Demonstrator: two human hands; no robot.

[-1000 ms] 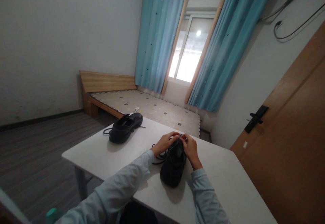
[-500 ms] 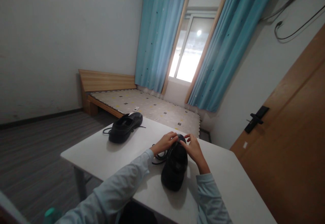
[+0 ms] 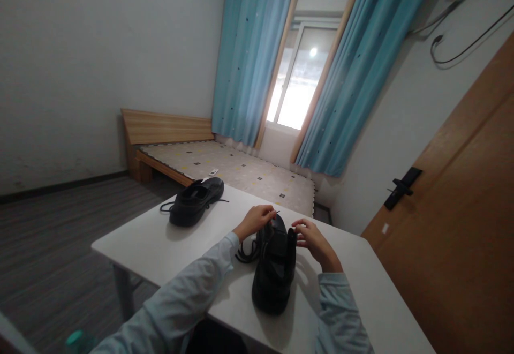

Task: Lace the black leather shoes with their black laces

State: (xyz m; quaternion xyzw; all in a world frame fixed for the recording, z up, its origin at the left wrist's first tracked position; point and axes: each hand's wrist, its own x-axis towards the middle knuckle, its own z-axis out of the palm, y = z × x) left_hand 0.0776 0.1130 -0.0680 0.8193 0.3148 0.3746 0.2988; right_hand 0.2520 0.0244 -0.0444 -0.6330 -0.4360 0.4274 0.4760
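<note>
A black shoe [image 3: 273, 284] stands upright on the white table [image 3: 345, 300], its heel toward me and its opening spread. My left hand [image 3: 256, 222] is pinched above the shoe's front left side, and a thin dark lace end pokes out past its fingertips. My right hand [image 3: 315, 240] has its fingertips closed on the raised right flap of the same shoe. Loose black shoelace [image 3: 248, 252] lies looped on the table to the shoe's left. A second black shoe [image 3: 195, 201] rests near the far left edge, laces trailing to both sides.
Beyond the table is a wooden bed [image 3: 172, 125] with a patterned mattress [image 3: 241, 172] and a small white object [image 3: 213, 172] on it. A wooden door [image 3: 453, 225] stands on the right. A green cap [image 3: 75, 338] shows low at the left.
My hands have moved apart from the shoe's toe area, the right one outward. The shoe's right flap now stands raised and its opening is wider. The shoe has shifted slightly toward me.
</note>
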